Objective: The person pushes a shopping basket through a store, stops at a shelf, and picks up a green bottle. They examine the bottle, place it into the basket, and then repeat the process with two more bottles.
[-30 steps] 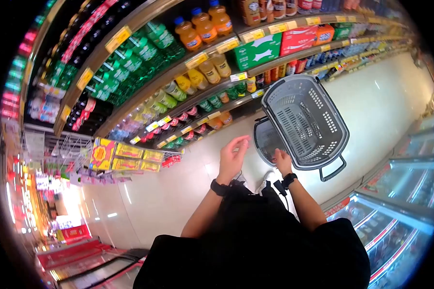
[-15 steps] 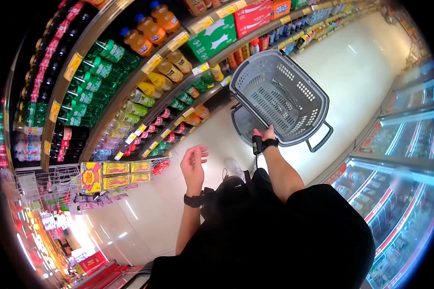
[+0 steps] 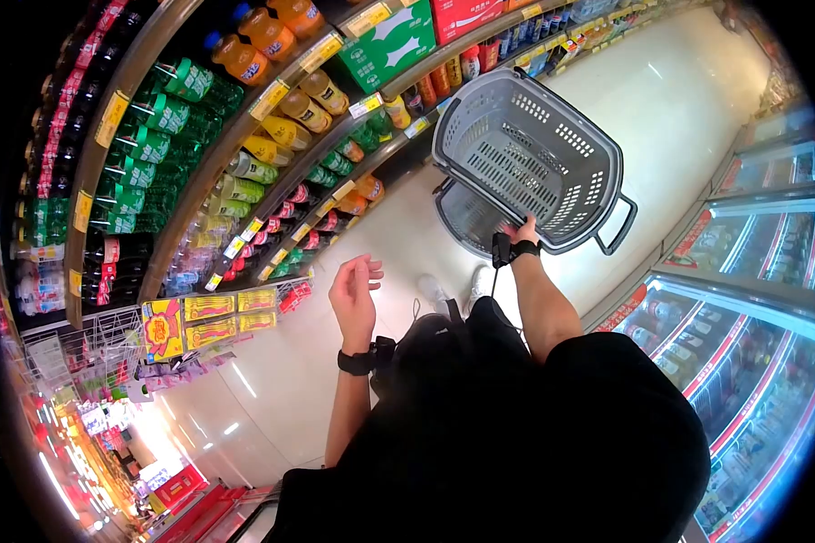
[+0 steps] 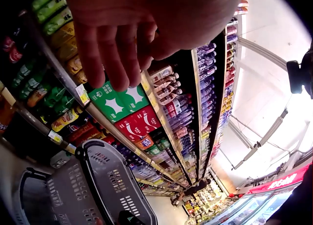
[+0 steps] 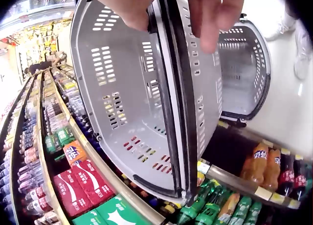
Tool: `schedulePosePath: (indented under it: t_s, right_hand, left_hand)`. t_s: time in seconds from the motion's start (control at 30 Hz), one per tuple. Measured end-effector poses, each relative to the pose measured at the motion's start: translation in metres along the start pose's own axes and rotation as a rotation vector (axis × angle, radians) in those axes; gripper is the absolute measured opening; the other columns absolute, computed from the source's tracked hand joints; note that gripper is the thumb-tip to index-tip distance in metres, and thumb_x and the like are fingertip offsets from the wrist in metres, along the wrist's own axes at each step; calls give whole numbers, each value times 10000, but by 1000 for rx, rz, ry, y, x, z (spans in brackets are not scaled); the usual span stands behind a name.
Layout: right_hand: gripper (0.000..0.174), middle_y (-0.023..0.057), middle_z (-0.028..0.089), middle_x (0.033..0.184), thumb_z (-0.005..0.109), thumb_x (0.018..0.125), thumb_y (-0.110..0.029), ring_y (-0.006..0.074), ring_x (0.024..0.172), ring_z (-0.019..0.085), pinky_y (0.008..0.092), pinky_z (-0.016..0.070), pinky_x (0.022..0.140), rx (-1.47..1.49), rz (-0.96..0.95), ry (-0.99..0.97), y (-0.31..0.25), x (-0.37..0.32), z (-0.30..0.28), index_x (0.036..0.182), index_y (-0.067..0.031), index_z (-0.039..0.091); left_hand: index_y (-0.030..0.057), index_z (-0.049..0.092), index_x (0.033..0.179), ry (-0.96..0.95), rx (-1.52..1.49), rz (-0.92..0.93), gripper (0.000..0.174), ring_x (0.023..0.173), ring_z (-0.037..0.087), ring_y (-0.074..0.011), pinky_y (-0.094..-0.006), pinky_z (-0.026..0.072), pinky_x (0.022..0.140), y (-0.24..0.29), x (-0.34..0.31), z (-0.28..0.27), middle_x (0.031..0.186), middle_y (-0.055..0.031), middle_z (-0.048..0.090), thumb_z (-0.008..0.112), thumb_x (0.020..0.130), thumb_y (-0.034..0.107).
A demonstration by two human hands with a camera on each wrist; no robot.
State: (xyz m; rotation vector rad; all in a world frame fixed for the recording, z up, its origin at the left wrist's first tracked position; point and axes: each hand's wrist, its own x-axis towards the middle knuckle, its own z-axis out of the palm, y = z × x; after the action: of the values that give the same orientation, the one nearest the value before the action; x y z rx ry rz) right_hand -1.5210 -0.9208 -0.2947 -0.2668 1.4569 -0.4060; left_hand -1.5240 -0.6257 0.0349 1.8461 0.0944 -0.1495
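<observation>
The right hand grips the grey basket by its near rim, thumb on one side of the edge and fingers on the other. Held by that one edge, the basket hangs tilted, its open mouth turned back toward the person, probably because its weight swings it away from the grip. It is off the floor and stretches up and away from the hand. Its far edge is near the front edge of the lower shelf of bottles.

Just under it, a second basket stands on the floor at the foot of that shelf, seemingly where baskets are stacked. The two are close, but I cannot tell if they touch.

The left hand holds nothing. It is raised in front of the body with fingers loosely curled, well apart from the held basket and off to its left.

Freezer cabinets line the opposite side of the aisle.
</observation>
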Motion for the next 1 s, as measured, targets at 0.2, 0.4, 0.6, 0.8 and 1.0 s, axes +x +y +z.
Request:
schedulePosePath:
  t_s: [0.2, 0.4, 0.6, 0.8, 1.0]
  right_hand:
    - [567, 221, 618, 746, 698, 789, -357, 320, 549, 633, 430, 524, 478, -113, -16, -82, -46, 4, -29, 1020, 91, 438]
    - [770, 249, 568, 842, 754, 760, -334, 302, 537, 593, 418, 511, 440, -202, -78, 64, -79, 36, -46, 1172, -14, 187]
    - [808, 180, 540, 803, 768, 703, -326, 242, 523, 520, 397, 473, 433, -397, -156, 130, -111, 53, -71, 1183, 25, 221]
    - [815, 182, 591, 816, 746, 685, -348, 238, 533, 562, 387, 493, 433, -561, -252, 31, -155, 50, -93, 1189, 88, 278]
    - [1096, 219, 614, 1082, 827, 684, -584, 304, 775, 677, 440, 558, 556, -648, -349, 127, -141, 26, -103, 1340, 69, 241]
  left_hand:
    - [-14, 617, 1130, -27, -13, -5, 286, 829, 666, -152, -270, 531, 710, 0, 5, 7, 971, -111, 696, 503, 1028, 228]
    - [-8, 618, 1145, -72, 23, 6, 291, 821, 668, -151, -268, 537, 704, 0, 11, 15, 981, -114, 700, 500, 1030, 232]
    - [-6, 620, 1138, -87, 34, -8, 279, 820, 664, -147, -265, 528, 708, 2, 12, 21, 972, -110, 700, 501, 1029, 222]
    - [-15, 619, 1126, -66, 28, -24, 259, 823, 657, -145, -265, 513, 717, 9, 7, 22, 951, -105, 696, 504, 1026, 195]
    - [-19, 618, 1122, -60, 27, -6, 254, 817, 657, -145, -263, 510, 713, 10, 3, 20, 944, -104, 694, 505, 1025, 187]
